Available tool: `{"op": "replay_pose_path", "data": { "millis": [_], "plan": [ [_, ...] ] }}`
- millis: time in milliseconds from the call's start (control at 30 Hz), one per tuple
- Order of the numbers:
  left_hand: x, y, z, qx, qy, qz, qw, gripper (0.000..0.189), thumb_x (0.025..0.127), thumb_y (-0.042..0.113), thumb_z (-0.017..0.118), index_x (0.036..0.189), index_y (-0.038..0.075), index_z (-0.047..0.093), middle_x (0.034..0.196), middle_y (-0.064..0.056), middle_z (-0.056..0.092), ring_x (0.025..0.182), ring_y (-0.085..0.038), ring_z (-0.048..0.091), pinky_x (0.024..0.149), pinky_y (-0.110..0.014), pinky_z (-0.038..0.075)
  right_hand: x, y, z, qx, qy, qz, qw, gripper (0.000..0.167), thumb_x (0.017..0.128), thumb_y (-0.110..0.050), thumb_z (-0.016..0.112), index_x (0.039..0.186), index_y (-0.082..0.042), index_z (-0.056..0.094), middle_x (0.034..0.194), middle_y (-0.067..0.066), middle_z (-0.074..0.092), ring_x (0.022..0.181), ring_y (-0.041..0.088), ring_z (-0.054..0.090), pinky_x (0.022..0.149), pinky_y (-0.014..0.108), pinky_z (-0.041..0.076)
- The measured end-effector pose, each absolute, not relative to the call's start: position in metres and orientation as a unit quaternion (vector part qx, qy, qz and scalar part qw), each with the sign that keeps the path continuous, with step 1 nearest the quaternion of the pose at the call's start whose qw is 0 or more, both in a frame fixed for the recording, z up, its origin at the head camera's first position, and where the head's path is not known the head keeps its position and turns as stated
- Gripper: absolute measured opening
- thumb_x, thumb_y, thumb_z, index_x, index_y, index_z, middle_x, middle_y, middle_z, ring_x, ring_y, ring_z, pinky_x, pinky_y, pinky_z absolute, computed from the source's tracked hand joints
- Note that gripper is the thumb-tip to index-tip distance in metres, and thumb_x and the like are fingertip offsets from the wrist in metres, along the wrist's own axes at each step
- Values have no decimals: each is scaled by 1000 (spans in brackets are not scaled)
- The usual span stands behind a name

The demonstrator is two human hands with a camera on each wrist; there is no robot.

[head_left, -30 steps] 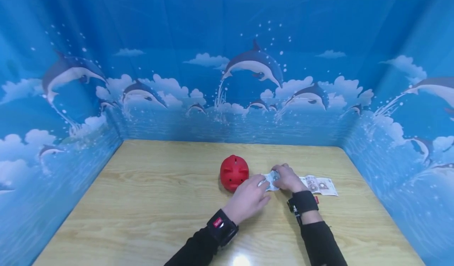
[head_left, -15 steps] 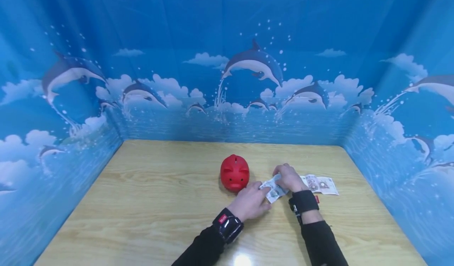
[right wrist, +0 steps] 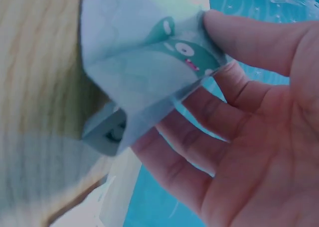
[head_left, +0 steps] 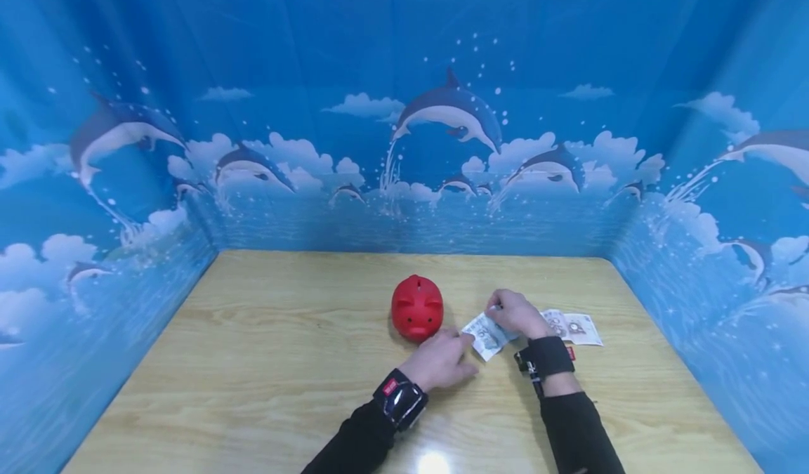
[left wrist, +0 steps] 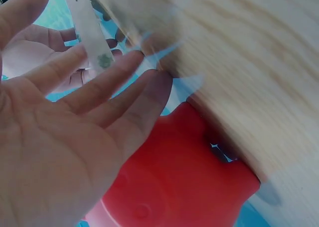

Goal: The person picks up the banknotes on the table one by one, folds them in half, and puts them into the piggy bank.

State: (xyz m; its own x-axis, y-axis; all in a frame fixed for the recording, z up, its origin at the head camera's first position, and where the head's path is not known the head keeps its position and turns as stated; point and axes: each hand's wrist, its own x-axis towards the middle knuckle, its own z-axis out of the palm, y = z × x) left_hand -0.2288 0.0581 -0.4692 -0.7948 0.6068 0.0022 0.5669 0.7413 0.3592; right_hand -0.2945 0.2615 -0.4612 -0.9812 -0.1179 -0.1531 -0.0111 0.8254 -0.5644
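Dolphin backdrop (head_left: 303, 95): blue, printed with clouds and sea; stands behind and at both sides.
Table (head_left: 272, 361): pale wood grain.
Left hand (head_left: 439, 360): fingers extended and released, grasping nothing; alongside the front of the red piggy bank (head_left: 417, 309). Fingertips point toward the near left corner of the held banknote (head_left: 488, 337); whether they touch it, cannot tell. Probably stationed there to steady or flatten the paper.
Right hand (head_left: 515, 314): thumb and index finger pinch the held banknote at an edge; the other fingers reach behind it. The edge grip seems chosen to leave most of the sheet free.
Piggy bank: upright, snout toward the person, slot on top; perhaps set mid-table so both hands can reach it.
Spare banknotes (head_left: 583, 329): lying to the right of the right wrist, partly hidden; probably parked aside, clear of the handling.
Held banknote: creased, bowed, green print; between the hands, extending from the right fingertips leftward and toward the person.
Slot (head_left: 418, 286): narrow, dark.
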Motion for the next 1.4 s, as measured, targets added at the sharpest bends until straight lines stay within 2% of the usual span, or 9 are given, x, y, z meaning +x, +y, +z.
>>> {"op": "replay_pose_path", "data": {
  "millis": [233,500,700,867,967,1100,1233,1300,1400],
  "plan": [
    [-231,59,-466,299,929,203,76,51,88,38,72,129,10,61,106,0,63,84,-7,51,73,-20,48,-296,263,-456,-46,944,-318,71,9,94,-18,61,95,-9,61,102,11,66,89,24,59,75,35,48],
    [-234,55,-448,257,924,275,60,61,91,39,68,140,7,51,124,-3,63,95,-6,58,82,-22,54,-297,264,-450,-57,926,-372,20,11,93,-19,64,97,-10,61,107,12,65,84,22,56,69,29,44],
    [-238,51,-440,243,902,355,-24,51,93,36,66,134,6,56,121,-5,65,96,-9,61,79,-22,55,-297,263,-443,-72,908,-411,-43,18,92,-26,69,100,-11,66,106,10,67,95,23,58,82,34,45],
    [-239,48,-437,221,888,390,-105,47,94,31,67,133,5,59,115,-5,68,90,-8,63,75,-17,55,-294,257,-434,-68,883,-461,-49,29,91,-32,71,107,-9,68,117,11,67,112,28,58,99,46,45],
    [-240,47,-437,202,878,405,-157,41,93,26,69,127,6,63,101,-4,68,79,-8,59,65,-14,50,-292,254,-430,-68,872,-483,-41,37,89,-34,72,113,-7,68,122,12,65,116,31,57,101,49,46],
    [-240,43,-435,181,869,409,-213,44,90,22,72,129,3,62,103,-7,68,84,-10,61,69,-17,54,-289,251,-425,-66,863,-501,-21,38,89,-32,72,117,-5,68,122,15,66,111,29,61,92,40,52],
    [-241,41,-435,177,861,409,-246,49,88,19,75,132,4,59,114,-9,68,99,-15,66,83,-26,57,-285,245,-419,-57,853,-519,-18,38,88,-29,74,116,-3,68,115,17,68,91,21,67,74,33,56],
    [-242,40,-435,185,854,409,-264,48,87,17,75,130,4,60,114,-9,68,100,-16,66,84,-27,57,-283,240,-416,-47,848,-527,-33,40,87,-31,75,115,-4,69,111,17,69,79,15,65,66,30,55],
    [-243,41,-435,199,842,404,-298,44,87,12,75,128,6,63,110,-9,68,96,-15,67,80,-25,58,-279,232,-411,-34,838,-541,-58,42,85,-34,77,114,-5,70,115,16,67,74,11,62,63,28,54]
  ]
}}
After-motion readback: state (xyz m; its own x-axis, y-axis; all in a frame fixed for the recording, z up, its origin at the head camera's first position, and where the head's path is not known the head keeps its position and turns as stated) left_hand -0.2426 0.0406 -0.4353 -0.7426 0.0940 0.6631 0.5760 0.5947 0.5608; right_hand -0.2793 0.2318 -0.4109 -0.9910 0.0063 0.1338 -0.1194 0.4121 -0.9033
